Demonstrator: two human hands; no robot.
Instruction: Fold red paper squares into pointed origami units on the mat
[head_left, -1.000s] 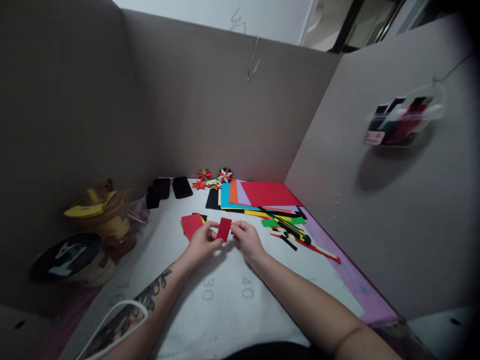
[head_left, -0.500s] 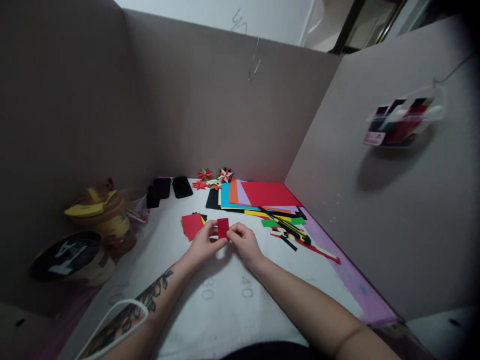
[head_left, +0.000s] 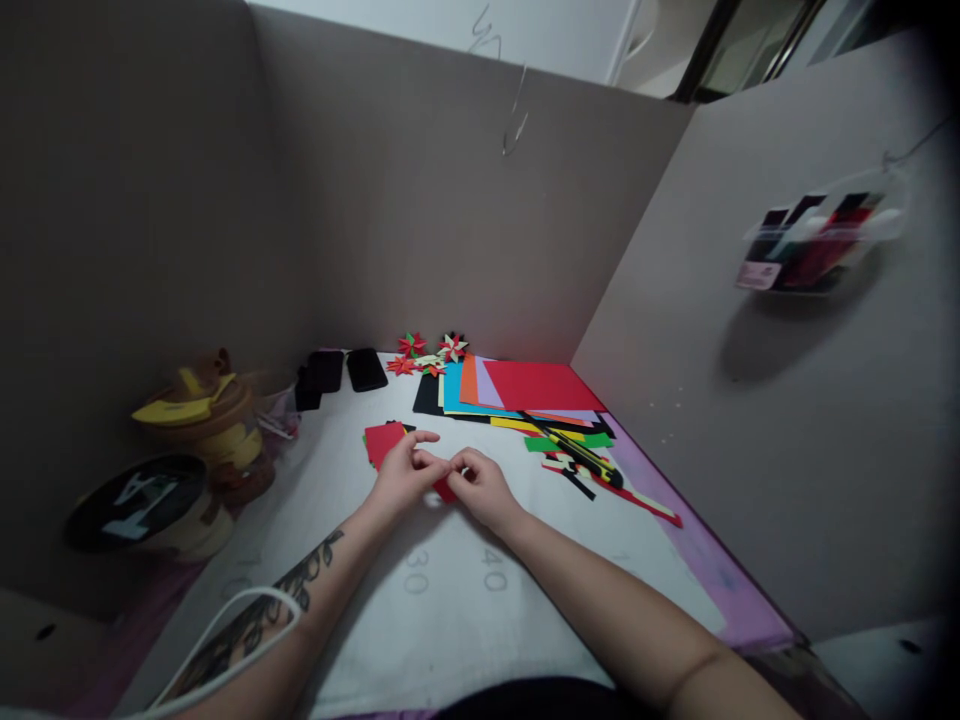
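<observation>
My left hand (head_left: 403,476) and my right hand (head_left: 481,487) meet over the white mat (head_left: 450,600), both pinching a small red paper piece (head_left: 445,490). Only a sliver of that piece shows between the fingers, low against the mat. My left index finger sticks out above the pinch. Just behind my left hand lies a small stack of cut paper with a red square (head_left: 382,441) on top.
A fan of coloured paper sheets (head_left: 517,392) lies at the back, with folded paper stars (head_left: 427,355) and two black phones (head_left: 349,370) beside it. Paper scraps and a utility knife (head_left: 581,457) lie to the right. Jars (head_left: 202,430) stand at the left. Cardboard walls enclose the desk.
The red piece stood upright between my fingers a second ago; now it is lowered to the mat and mostly covered by both hands, which have closed together.
</observation>
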